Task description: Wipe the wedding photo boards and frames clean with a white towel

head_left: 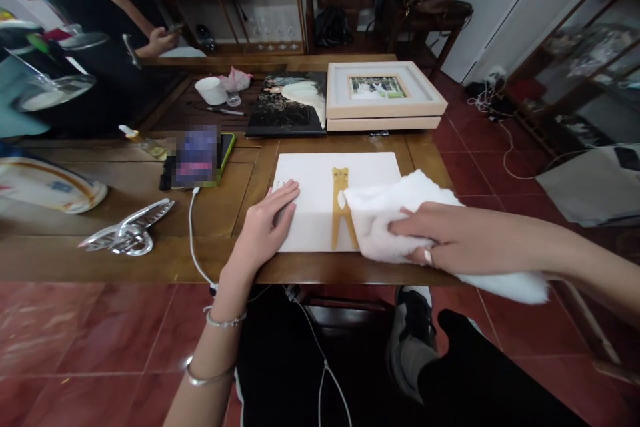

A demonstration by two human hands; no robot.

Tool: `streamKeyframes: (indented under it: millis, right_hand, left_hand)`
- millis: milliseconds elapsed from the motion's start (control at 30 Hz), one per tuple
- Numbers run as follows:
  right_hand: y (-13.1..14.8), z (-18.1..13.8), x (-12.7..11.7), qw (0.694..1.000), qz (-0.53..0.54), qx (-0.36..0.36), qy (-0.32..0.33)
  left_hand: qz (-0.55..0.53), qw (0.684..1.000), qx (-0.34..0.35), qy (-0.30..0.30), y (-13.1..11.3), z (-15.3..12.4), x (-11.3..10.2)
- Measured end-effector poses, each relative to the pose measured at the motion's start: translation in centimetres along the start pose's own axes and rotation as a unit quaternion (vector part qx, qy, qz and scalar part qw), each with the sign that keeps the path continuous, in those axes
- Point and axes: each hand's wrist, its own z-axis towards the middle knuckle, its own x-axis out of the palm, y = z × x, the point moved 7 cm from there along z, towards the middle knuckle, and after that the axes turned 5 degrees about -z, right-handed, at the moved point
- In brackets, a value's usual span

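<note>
A white rectangular board (310,214) lies flat near the front edge of the wooden table, with a tan cat figure (341,195) on its face. My left hand (267,220) rests on the board's left side, fingers stretched out and holding nothing. Over the right part of the board, my right hand (423,230) grips a fluffy white cloth (385,210) and presses it down. The cloth covers the board's right edge and touches the cat figure. One end of it hangs past the table's front edge.
Behind the board lie a dark photo album (290,104) and stacked picture frames (385,97). To the left are a phone (197,157) on a white cable, a silver hair claw clip (130,230) and a dropper bottle (145,144). A person (145,27) sits across the table.
</note>
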Motion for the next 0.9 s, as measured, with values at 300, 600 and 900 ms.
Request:
streamKeyframes:
  millis: [300, 600, 900]
  right_hand:
    - [-3.3, 3.5, -2.8, 0.998, 0.038, -0.033, -0.032]
    - [-7.0, 8.7, -6.7, 0.987, 0.047, -0.011, -0.155]
    - [-2.7, 1.3, -0.7, 0.998, 0.053, -0.005, -0.020]
  left_hand:
    - [0.000, 1.000, 0.001, 0.003, 0.0, 0.0, -0.1]
    - [-0.007, 1.000, 0.001, 0.000, 0.1, 0.1, 0.0]
    - [-0.004, 1.000, 0.002, 0.001, 0.1, 0.0, 0.0]
